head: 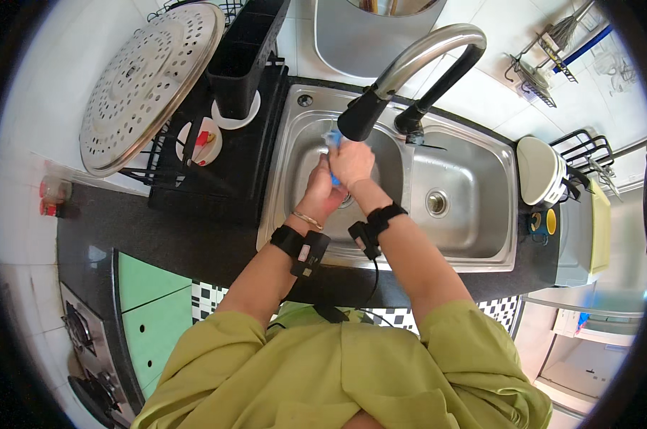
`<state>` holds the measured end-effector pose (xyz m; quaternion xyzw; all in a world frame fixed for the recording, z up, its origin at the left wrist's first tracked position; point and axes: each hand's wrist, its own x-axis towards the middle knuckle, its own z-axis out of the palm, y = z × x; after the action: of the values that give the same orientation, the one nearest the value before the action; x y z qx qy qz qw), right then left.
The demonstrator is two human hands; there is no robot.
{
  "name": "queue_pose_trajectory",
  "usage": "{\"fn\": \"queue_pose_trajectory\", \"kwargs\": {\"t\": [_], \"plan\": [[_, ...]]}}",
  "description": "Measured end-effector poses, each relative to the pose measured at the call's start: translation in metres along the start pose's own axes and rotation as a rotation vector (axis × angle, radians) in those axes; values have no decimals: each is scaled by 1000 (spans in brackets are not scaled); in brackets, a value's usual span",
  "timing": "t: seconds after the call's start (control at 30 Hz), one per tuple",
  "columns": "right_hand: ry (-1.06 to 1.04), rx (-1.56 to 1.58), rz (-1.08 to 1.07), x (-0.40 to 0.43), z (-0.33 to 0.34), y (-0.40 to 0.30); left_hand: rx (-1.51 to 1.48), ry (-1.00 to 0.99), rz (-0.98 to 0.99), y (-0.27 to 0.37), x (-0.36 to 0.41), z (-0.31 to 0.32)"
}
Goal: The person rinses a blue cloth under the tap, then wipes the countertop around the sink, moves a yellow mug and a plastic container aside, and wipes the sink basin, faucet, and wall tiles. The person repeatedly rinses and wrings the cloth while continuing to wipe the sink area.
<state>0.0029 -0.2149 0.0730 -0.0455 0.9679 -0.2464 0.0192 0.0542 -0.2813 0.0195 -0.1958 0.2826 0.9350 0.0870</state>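
My right hand [354, 162] is curled over a blue item [334, 138], blurred and mostly covered by my fingers; I cannot tell what it is. Against it from the left, my left hand [319, 187] holds the same item, with blue showing between the two hands. Both hands are low over the left basin [302, 161] of a stainless steel double sink. Just above my right hand hangs the black spray head [362, 117] of a curved metal faucet [436, 43]. Part of the drain shows below my hands.
To the right lies the second basin [463, 225] with its drain. A black drying rack at left holds a perforated metal lid [152, 88], a black plastic holder [235, 80] and a white bowl [213, 153]. White pans [540, 171] and a mug [542, 224] stand beyond the sink.
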Motion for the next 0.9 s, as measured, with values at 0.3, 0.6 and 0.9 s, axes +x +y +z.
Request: {"fn": "queue_pose_trajectory", "kwargs": {"t": [0.3, 0.6, 0.9], "plan": [[91, 54, 19, 37, -10, 68, 279, 45, 225, 26, -6, 7], [-65, 1033, 51, -3, -4, 50, 39, -29, -26, 4, 25, 4], [-18, 492, 78, -28, 0, 10, -146, -158, -189, -8, 41, -22]]}}
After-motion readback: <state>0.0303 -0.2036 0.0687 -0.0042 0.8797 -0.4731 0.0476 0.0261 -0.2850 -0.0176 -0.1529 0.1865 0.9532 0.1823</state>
